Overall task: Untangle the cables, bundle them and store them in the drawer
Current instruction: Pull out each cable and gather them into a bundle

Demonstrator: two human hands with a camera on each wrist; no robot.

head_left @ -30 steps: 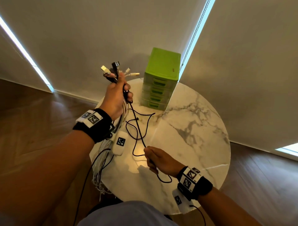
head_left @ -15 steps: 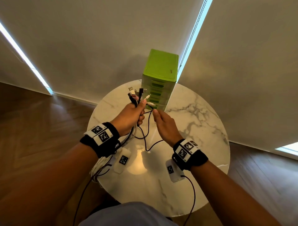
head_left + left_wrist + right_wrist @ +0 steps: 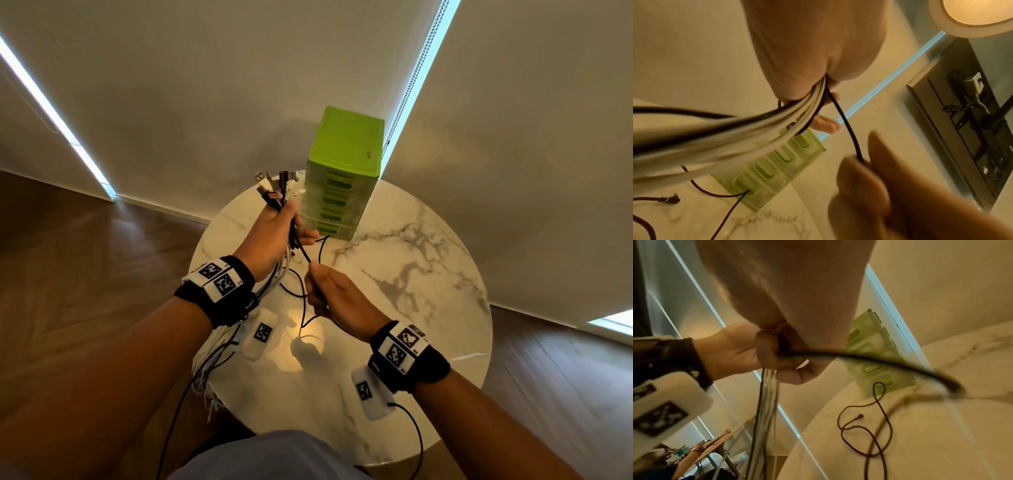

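Note:
My left hand (image 3: 279, 229) grips a bundle of white and black cables (image 3: 277, 192) upright above the table's far left, plug ends fanned out on top. The white strands (image 3: 715, 136) trail down past my wrist and off the table edge (image 3: 209, 387). My right hand (image 3: 329, 294) pinches one black cable (image 3: 305, 253) just below the left fist; that cable (image 3: 846, 126) runs taut from the left hand into my right fingers (image 3: 859, 175). Its slack loops over the marble top (image 3: 865, 431), ending in a small plug (image 3: 859, 416). The green drawer unit (image 3: 342, 178) stands behind both hands, its drawers closed.
The round marble table (image 3: 428, 274) stands in a corner between pale walls. Two white tagged modules (image 3: 262, 334) (image 3: 368, 394) hang under my wrists with thin black leads. Wooden floor (image 3: 85, 257) surrounds the table.
My right hand dropped back from the plug ends and now pinches the black cable lower down. The left hand rose slightly with the bundle.

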